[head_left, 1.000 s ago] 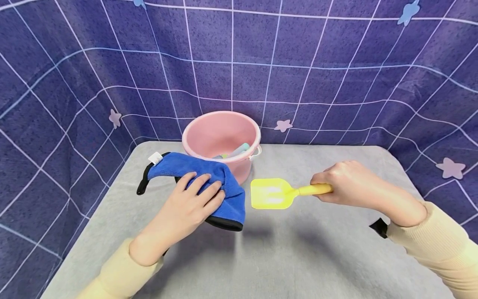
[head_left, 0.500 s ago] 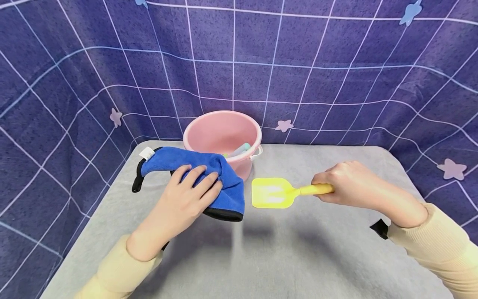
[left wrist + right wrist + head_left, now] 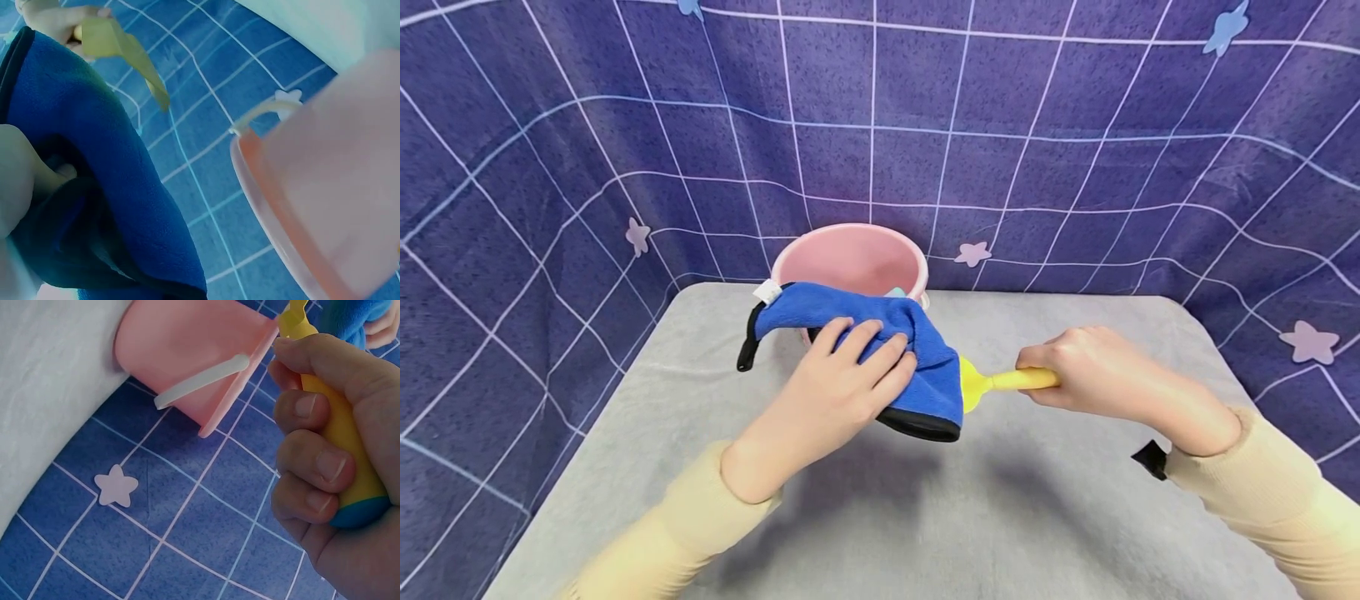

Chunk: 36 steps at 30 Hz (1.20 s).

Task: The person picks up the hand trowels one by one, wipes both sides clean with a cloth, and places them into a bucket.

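My left hand point(image 3: 831, 392) holds a blue cloth point(image 3: 936, 375) with black edging and a white tag, fingers spread over its top. In the left wrist view the thumb point(image 3: 62, 175) shows beneath the folded cloth. My right hand point(image 3: 1082, 371) grips the handle of a yellow toy shovel point(image 3: 1017, 380), its blade pointing left. From the head the cloth covers most of the blade; whether they touch I cannot tell. A blue end cap point(image 3: 362, 512) tips the handle in the right wrist view. Behind the cloth stands a pink bucket point(image 3: 850, 242), partly hidden.
A light blue item point(image 3: 896, 292) shows inside the bucket, mostly hidden. The bucket has a white handle point(image 3: 200, 382). Grey fabric covers the table point(image 3: 1037, 517). A blue gridded curtain point(image 3: 985, 150) with star shapes closes in the back and sides.
My left hand has carried the cloth rightward, over the shovel blade as seen from the head. The right hand and shovel have shifted only slightly left.
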Each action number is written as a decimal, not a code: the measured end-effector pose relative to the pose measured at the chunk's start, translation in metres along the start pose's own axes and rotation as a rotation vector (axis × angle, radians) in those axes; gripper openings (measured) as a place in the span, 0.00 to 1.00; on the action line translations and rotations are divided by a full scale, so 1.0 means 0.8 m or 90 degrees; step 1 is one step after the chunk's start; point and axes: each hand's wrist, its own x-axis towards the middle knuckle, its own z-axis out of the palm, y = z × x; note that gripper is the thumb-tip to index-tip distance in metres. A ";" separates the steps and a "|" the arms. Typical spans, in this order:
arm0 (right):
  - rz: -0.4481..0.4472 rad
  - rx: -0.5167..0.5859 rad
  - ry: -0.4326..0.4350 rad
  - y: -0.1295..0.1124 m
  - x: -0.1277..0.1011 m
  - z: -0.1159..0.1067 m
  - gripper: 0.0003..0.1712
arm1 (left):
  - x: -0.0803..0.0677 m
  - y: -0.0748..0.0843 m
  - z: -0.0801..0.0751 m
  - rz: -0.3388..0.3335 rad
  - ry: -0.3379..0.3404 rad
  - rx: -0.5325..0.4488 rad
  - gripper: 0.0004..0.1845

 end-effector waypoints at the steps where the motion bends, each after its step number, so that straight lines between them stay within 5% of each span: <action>1: 0.001 0.002 -0.001 0.000 0.001 0.001 0.15 | 0.002 0.002 0.002 0.003 0.000 0.001 0.14; 18: -0.003 0.021 -0.020 -0.008 0.006 0.005 0.11 | 0.008 0.024 0.023 0.050 -0.005 0.009 0.16; 36: -0.026 0.012 0.002 -0.010 0.006 0.002 0.11 | 0.014 0.033 0.017 0.058 -0.085 0.008 0.10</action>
